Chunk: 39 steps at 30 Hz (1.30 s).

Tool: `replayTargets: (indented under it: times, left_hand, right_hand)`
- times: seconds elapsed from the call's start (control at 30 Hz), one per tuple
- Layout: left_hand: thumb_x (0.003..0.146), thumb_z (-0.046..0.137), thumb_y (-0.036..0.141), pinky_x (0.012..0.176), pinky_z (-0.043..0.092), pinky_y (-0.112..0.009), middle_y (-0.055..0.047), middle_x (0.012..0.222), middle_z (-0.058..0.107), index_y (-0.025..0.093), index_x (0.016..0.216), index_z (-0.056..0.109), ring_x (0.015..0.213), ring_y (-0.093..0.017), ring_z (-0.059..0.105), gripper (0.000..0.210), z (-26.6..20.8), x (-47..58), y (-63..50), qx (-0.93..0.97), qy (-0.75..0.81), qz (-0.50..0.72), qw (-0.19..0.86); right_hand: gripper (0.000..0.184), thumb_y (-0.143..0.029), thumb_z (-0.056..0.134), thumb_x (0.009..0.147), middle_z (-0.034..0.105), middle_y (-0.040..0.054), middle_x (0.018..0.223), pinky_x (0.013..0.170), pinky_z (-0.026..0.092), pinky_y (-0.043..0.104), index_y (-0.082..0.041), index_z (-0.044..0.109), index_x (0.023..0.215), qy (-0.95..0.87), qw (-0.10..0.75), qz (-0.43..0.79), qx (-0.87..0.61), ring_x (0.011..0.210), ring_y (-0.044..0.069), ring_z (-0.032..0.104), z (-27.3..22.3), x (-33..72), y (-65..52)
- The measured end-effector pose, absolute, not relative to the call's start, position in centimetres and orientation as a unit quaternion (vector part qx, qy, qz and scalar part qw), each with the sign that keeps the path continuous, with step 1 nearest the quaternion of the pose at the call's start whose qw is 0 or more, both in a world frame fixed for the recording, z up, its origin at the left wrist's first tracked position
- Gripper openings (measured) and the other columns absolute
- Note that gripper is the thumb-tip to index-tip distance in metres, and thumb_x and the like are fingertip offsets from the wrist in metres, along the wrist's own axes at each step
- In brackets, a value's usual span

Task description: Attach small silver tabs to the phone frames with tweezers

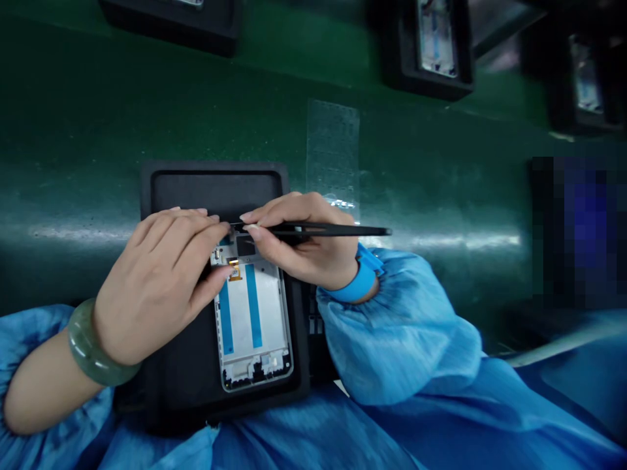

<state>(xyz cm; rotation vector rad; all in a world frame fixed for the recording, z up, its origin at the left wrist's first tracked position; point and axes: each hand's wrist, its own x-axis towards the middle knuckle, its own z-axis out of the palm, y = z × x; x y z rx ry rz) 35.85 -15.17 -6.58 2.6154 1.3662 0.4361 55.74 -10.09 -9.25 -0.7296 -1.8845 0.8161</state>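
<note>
A silver phone frame [267,307] with two blue strips lies tilted in a black tray [215,166]. My left hand [157,274] holds the frame's upper left part, fingers over the top end and thumb beside a small orange flex cable [235,269]. In my right hand [313,241] are black tweezers [343,230], pinched between thumb and fingers. Their handle points right, and the tips meet the top of the frame near my left index finger. Whether the tips grip a small part cannot be seen, since my fingers cover that spot.
Behind the tray, a clear plastic sheet [333,140] lies on the green table [431,163]. More black trays [171,23] stand along the back, and a phone frame [435,39] sits in the one at back right. A pixelated dark block [582,228] covers the right edge.
</note>
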Motion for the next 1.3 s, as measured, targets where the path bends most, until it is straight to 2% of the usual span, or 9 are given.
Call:
replayTargets:
  times: [0.13,0.3,0.43,0.93,1.3]
  left_hand:
    - [0.088,0.046,0.034,0.080,0.046,-0.042,-0.011,0.105,0.060,0.015,0.112,0.053,0.099,-0.026,0.055,0.031,-6.7,35.6,-14.5,0.856,0.482,0.158,0.095]
    - [0.089,0.044,0.029,0.070,0.042,-0.040,-0.007,0.090,0.058,0.019,0.103,0.059,0.087,-0.025,0.053,0.023,-6.7,35.8,-13.5,0.844,0.507,0.148,0.090]
    - [0.087,0.046,0.033,0.070,0.041,-0.039,-0.005,0.085,0.056,0.022,0.093,0.062,0.086,-0.025,0.053,0.020,-6.7,36.2,-12.9,0.831,0.529,0.148,0.088]
    - [0.086,0.047,0.033,0.070,0.041,-0.042,-0.007,0.085,0.056,0.019,0.089,0.064,0.086,-0.027,0.054,0.022,-6.6,36.4,-12.7,0.824,0.537,0.151,0.101]
    - [0.085,0.048,0.033,0.072,0.042,-0.041,-0.006,0.083,0.055,0.021,0.085,0.063,0.086,-0.025,0.054,0.019,-6.6,36.5,-12.6,0.819,0.545,0.148,0.099]
  right_hand:
    - [0.010,-0.013,0.065,0.075,0.070,0.0034,0.079,0.066,0.056,0.026,-0.015,0.058,0.081,-0.781,0.464,0.305,-0.288,0.075,0.014,0.068,-9.2,55.6,-10.0]
    - [0.007,-0.018,0.064,0.078,0.070,0.0039,0.080,0.068,0.056,0.025,-0.014,0.060,0.082,-0.793,0.448,0.297,-0.285,0.075,0.013,0.068,-9.1,55.7,-10.0]
    - [0.006,-0.019,0.062,0.081,0.070,0.0042,0.081,0.070,0.056,0.024,-0.014,0.060,0.082,-0.806,0.435,0.287,-0.282,0.077,0.013,0.068,-9.0,55.7,-10.0]
    - [0.004,-0.018,0.062,0.081,0.071,0.0039,0.082,0.072,0.057,0.022,-0.014,0.061,0.082,-0.813,0.446,0.270,-0.261,0.080,0.012,0.069,-8.9,55.7,-10.0]
    - [0.010,-0.024,0.063,0.080,0.068,0.0010,0.079,0.064,0.054,0.021,-0.014,0.060,0.084,-0.786,0.449,0.288,-0.313,0.071,0.011,0.066,-9.5,55.6,-9.9]
